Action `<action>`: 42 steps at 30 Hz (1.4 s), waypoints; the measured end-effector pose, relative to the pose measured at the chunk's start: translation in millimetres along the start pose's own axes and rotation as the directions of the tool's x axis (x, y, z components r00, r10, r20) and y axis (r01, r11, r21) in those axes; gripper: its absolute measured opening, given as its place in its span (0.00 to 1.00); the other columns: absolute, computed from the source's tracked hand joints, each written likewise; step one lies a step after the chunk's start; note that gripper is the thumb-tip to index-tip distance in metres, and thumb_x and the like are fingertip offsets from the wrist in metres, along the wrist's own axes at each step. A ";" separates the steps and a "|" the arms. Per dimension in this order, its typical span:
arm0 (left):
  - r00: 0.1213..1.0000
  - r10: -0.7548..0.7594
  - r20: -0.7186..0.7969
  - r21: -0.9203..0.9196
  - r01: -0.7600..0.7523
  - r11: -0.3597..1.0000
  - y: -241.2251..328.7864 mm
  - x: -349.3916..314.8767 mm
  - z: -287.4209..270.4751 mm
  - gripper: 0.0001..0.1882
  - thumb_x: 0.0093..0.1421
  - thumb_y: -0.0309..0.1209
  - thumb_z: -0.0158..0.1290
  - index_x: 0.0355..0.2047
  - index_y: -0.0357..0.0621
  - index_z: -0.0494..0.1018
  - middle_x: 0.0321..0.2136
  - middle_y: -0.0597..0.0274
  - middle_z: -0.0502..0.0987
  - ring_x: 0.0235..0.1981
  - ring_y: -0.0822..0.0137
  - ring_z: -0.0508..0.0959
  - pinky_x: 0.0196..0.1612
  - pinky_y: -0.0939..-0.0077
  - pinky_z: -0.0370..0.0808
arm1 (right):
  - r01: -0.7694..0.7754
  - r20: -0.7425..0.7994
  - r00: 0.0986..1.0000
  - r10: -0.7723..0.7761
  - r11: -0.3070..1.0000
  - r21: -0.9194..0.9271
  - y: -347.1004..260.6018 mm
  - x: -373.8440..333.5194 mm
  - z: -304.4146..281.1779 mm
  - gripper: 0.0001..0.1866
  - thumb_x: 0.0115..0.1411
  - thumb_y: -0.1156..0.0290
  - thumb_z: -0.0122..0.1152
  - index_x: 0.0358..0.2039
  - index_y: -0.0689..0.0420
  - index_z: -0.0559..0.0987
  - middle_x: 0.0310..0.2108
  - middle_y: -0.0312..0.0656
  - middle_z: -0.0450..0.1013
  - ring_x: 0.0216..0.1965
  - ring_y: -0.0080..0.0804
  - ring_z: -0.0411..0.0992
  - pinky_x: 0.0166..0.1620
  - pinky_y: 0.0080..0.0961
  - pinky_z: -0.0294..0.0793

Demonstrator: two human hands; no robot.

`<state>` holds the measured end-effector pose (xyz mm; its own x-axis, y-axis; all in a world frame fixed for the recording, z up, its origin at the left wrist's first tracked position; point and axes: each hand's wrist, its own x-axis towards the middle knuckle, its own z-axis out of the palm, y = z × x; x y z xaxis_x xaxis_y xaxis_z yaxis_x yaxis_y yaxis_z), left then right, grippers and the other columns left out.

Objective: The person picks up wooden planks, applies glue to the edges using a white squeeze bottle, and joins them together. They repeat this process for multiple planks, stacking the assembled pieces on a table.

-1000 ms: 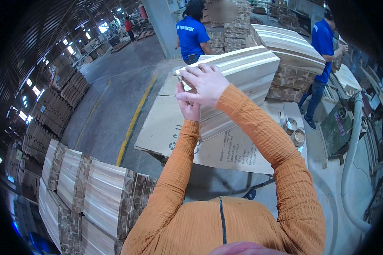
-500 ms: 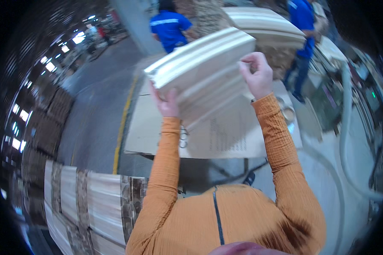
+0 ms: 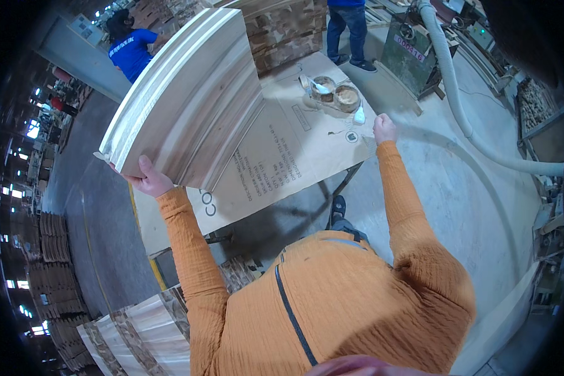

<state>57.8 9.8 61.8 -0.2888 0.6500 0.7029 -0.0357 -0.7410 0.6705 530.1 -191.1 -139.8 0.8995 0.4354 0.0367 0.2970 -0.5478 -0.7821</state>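
A curved wooden moulding piece [image 3: 197,106], pale and ridged, stands tilted at the left of the cardboard-covered table. My left hand [image 3: 145,178] grips its near lower end, thumb on the ridged face and the other fingers hidden behind. My right hand [image 3: 385,129] is closed, held out past the table's right edge; whatever its fingers may hold does not show. Close to that hand, a small whitish scrap [image 3: 359,116] lies on the cardboard [image 3: 307,147]. Farther back are two round tubs, one with white stuff [image 3: 323,86] in it and one with tan paste [image 3: 346,97].
More stacked mouldings [image 3: 285,31] stand behind the table. Further panels [image 3: 147,329] lie at lower left. One person in blue [image 3: 130,49] is at far left, another [image 3: 347,28] at the back. A pale hose [image 3: 464,125] curves along the right beside a green machine [image 3: 407,56].
The moulding and my left hand have swung to the left in the picture. My right hand has moved away from the moulding and down past the tubs. The view has turned too.
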 end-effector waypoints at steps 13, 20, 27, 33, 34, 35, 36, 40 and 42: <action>0.998 0.066 0.002 0.135 -0.065 0.989 -14.3 9.5 -16.5 0.42 0.54 0.31 0.58 0.64 0.38 0.48 0.61 0.51 0.57 0.60 0.60 0.59 0.61 0.69 0.57 | -0.094 0.189 0.971 0.143 0.964 -0.250 -37.0 3.8 32.0 0.31 0.50 0.46 0.60 0.45 0.60 0.76 0.42 0.52 0.75 0.46 0.51 0.72 0.48 0.43 0.70; 0.998 0.067 -0.010 0.084 -0.066 0.994 -17.8 11.9 -9.0 0.40 0.52 0.36 0.58 0.61 0.34 0.54 0.60 0.50 0.57 0.62 0.57 0.57 0.62 0.67 0.53 | 0.204 -0.005 0.962 -0.272 0.709 0.675 -71.5 44.9 23.9 0.16 0.65 0.63 0.50 0.38 0.66 0.76 0.30 0.41 0.75 0.27 0.19 0.71 0.30 0.17 0.70; 0.995 0.095 -0.005 0.142 -0.093 0.985 -14.2 9.4 -16.6 0.40 0.51 0.36 0.58 0.61 0.34 0.54 0.60 0.48 0.57 0.62 0.54 0.57 0.62 0.66 0.53 | 0.178 0.069 0.696 -0.715 0.265 0.948 -348.9 -48.2 -5.1 0.16 0.61 0.67 0.56 0.45 0.65 0.71 0.32 0.40 0.75 0.27 0.17 0.69 0.32 0.13 0.68; 0.989 0.147 0.007 0.227 -0.145 0.963 -12.7 11.9 -12.2 0.40 0.52 0.37 0.57 0.61 0.34 0.54 0.60 0.47 0.56 0.62 0.53 0.57 0.63 0.65 0.52 | 0.005 0.247 0.375 -0.894 0.268 0.963 -475.2 -119.4 29.7 0.15 0.56 0.62 0.63 0.36 0.61 0.77 0.23 0.34 0.72 0.21 0.14 0.66 0.23 0.12 0.65; 0.988 0.155 0.008 0.247 -0.152 0.957 -13.7 12.6 -14.1 0.40 0.52 0.38 0.57 0.61 0.34 0.54 0.60 0.46 0.56 0.62 0.53 0.57 0.63 0.65 0.52 | -0.041 0.275 0.351 -0.895 0.278 0.960 -486.4 -131.2 39.7 0.14 0.55 0.62 0.64 0.35 0.60 0.78 0.23 0.33 0.72 0.20 0.14 0.65 0.22 0.12 0.65; 0.987 0.163 0.007 0.267 -0.159 0.950 -14.5 13.3 -16.2 0.40 0.53 0.38 0.58 0.61 0.34 0.54 0.60 0.46 0.56 0.61 0.53 0.58 0.63 0.64 0.52 | -0.131 0.315 0.347 -0.883 0.287 0.949 -494.5 -142.2 47.9 0.13 0.54 0.62 0.65 0.31 0.58 0.78 0.21 0.32 0.71 0.19 0.13 0.64 0.21 0.12 0.64; 0.987 0.158 0.008 0.253 -0.155 0.955 -15.1 13.7 -16.5 0.40 0.53 0.38 0.58 0.61 0.34 0.54 0.60 0.46 0.56 0.61 0.53 0.58 0.63 0.64 0.53 | -0.174 0.357 0.351 -0.865 0.315 0.933 -500.3 -150.6 55.4 0.12 0.54 0.61 0.65 0.30 0.57 0.78 0.20 0.31 0.70 0.18 0.13 0.63 0.21 0.12 0.64; 0.989 0.146 0.007 0.236 -0.143 0.961 -15.8 13.4 -17.9 0.40 0.53 0.39 0.58 0.61 0.35 0.54 0.60 0.45 0.56 0.61 0.53 0.58 0.62 0.64 0.53 | -0.203 0.439 0.327 -0.837 0.392 0.897 -515.5 -176.2 71.4 0.12 0.52 0.62 0.67 0.24 0.56 0.77 0.16 0.29 0.65 0.16 0.13 0.59 0.20 0.12 0.60; 0.989 0.145 0.014 0.247 -0.144 0.958 -15.5 13.6 -17.1 0.41 0.53 0.40 0.58 0.62 0.36 0.54 0.60 0.46 0.56 0.61 0.53 0.58 0.62 0.64 0.53 | -0.176 0.418 0.306 -0.856 0.380 0.908 -519.0 -181.5 77.4 0.12 0.53 0.62 0.67 0.26 0.56 0.77 0.18 0.28 0.66 0.17 0.13 0.60 0.22 0.13 0.61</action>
<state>38.1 27.2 56.9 -0.2774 0.5381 0.7959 0.2435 -0.7620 0.6000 187.8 69.5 211.2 -0.1128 0.9002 0.4206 -0.3365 0.3637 -0.8686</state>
